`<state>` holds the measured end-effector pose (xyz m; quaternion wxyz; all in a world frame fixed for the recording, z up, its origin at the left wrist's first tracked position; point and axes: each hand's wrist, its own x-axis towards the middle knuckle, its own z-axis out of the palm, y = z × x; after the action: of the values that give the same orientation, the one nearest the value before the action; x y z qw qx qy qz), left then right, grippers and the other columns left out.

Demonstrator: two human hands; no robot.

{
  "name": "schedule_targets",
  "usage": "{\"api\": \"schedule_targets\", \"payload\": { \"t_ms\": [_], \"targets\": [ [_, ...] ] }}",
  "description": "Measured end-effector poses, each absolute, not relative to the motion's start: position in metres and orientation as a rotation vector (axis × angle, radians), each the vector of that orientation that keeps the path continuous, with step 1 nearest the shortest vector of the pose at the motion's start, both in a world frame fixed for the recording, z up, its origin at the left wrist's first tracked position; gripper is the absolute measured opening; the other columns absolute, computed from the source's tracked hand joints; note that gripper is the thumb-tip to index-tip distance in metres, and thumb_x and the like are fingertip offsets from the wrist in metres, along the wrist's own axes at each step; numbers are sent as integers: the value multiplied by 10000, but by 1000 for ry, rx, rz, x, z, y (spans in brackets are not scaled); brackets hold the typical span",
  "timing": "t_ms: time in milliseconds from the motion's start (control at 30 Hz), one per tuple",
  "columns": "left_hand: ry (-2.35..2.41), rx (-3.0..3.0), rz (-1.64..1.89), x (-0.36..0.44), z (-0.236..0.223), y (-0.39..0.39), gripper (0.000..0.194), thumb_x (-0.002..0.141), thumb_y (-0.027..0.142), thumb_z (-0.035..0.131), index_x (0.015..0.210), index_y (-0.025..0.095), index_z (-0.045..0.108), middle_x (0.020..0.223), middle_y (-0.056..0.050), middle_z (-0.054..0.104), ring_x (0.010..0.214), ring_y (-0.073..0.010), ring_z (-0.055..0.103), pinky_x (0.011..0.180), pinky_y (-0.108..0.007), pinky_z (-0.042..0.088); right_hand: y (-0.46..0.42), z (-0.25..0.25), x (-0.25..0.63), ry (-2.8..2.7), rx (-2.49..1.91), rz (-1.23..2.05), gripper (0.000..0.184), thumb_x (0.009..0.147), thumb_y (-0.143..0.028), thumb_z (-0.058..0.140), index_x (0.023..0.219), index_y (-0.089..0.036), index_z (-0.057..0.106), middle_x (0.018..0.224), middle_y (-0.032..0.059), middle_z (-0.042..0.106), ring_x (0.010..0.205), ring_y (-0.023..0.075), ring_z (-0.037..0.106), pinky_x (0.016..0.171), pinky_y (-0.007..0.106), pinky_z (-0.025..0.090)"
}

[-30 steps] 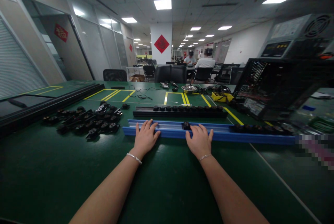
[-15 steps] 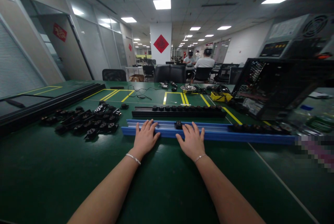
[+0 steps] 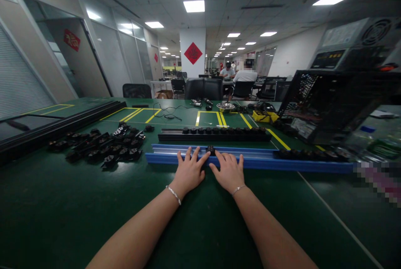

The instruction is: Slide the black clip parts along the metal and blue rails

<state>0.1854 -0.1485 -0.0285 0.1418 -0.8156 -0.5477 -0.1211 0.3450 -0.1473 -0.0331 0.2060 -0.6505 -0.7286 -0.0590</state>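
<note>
A long blue rail (image 3: 266, 161) lies across the green table (image 3: 62, 210) in front of me. One small black part (image 3: 210, 149) sits in its channel near the middle. My left hand (image 3: 189, 171) rests on the rail just left of that part, fingers spread, index tip beside it. My right hand (image 3: 228, 170) lies flat on the rail just right of the part, fingers stretched towards it. Neither hand holds anything. More black parts (image 3: 308, 154) sit in the rail further right. A black rail (image 3: 216, 134) carrying a row of black parts lies behind the blue one.
A pile of loose black parts (image 3: 103, 147) lies at the left. Long black rails (image 3: 59, 125) run along the far left. An open computer case (image 3: 335, 106) stands at the right. A yellow box (image 3: 266, 115), a metal bowl (image 3: 225, 106) and cables lie further back. People sit at distant desks.
The small black part has slid left along the blue rail with my right hand. My left hand has moved right, so both hands now meet at the part.
</note>
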Motion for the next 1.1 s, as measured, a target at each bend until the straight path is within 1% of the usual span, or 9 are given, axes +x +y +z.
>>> {"api": "schedule_targets", "payload": {
  "t_ms": [133, 200, 267, 400, 567, 667, 867, 1000, 1100],
  "targets": [
    [-1650, -2353, -285, 201, -25, -146, 738, 795, 430, 505, 1410, 470, 99, 1520, -49, 219, 1310, -416, 273, 955, -720, 188, -147, -34, 346, -2057, -1819, -206, 467, 858, -481, 421, 1276, -283, 484, 1159, 77, 575, 1113, 261, 449, 1037, 602, 68],
    [-1672, -2357, -265, 210, -25, -144, 732, 807, 434, 483, 1413, 464, 73, 1523, -59, 208, 1293, -428, 295, 940, -728, 196, -147, -34, 346, -2075, -1828, -221, 447, 858, -467, 428, 1258, -279, 496, 1150, 81, 574, 1108, 260, 450, 1035, 601, 73],
    [-1689, -2344, -264, 218, -26, -142, 709, 827, 429, 449, 1424, 437, 65, 1511, -89, 237, 1275, -434, 325, 931, -732, 203, -148, -34, 346, -2091, -1838, -232, 436, 862, -438, 429, 1263, -278, 488, 1160, 85, 571, 1113, 256, 448, 1038, 596, 73],
    [-1718, -2301, -270, 228, -29, -139, 625, 863, 384, 384, 1438, 365, 141, 1477, -154, 298, 1249, -437, 366, 917, -740, 208, -148, -34, 345, -2106, -1838, -206, 452, 879, -387, 388, 1312, -266, 440, 1271, 95, 529, 1180, 253, 412, 1050, 599, 31],
    [-1712, -2326, -261, 229, -28, -139, 552, 881, 338, 349, 1423, 312, 248, 1469, -181, 302, 1267, -398, 359, 941, -724, 204, -147, -35, 344, -2107, -1865, -126, 542, 892, -379, 321, 1408, -213, 308, 1464, 91, 333, 1305, 245, 294, 1071, 582, -11],
    [-1716, -2336, -260, 228, -25, -139, 539, 881, 351, 355, 1412, 310, 276, 1473, -175, 297, 1262, -384, 368, 954, -717, 198, -146, -36, 346, -2124, -1868, -135, 543, 890, -382, 314, 1403, -202, 319, 1497, 71, 263, 1347, 239, 227, 1076, 576, 4],
    [-1688, -2331, -272, 222, -24, -139, 542, 861, 357, 408, 1392, 301, 312, 1452, -174, 337, 1241, -366, 402, 960, -696, 227, -145, -36, 348, -2128, -1861, -155, 489, 886, -403, 345, 1329, -212, 423, 1482, 74, 300, 1360, 236, 204, 1076, 562, 36],
    [-1689, -2302, -267, 214, -24, -138, 575, 834, 355, 463, 1387, 302, 313, 1446, -174, 348, 1268, -356, 383, 983, -672, 221, -145, -36, 348, -2125, -1855, -150, 490, 889, -416, 342, 1321, -203, 431, 1480, 81, 304, 1359, 234, 203, 1076, 559, 26],
    [-1705, -2293, -235, 208, -22, -137, 594, 819, 358, 485, 1385, 280, 322, 1437, -183, 361, 1285, -353, 370, 1003, -626, 240, -145, -35, 348, -2133, -1864, -146, 494, 891, -418, 336, 1324, -200, 431, 1480, 84, 302, 1361, 234, 198, 1077, 559, 21]
  ]
}}
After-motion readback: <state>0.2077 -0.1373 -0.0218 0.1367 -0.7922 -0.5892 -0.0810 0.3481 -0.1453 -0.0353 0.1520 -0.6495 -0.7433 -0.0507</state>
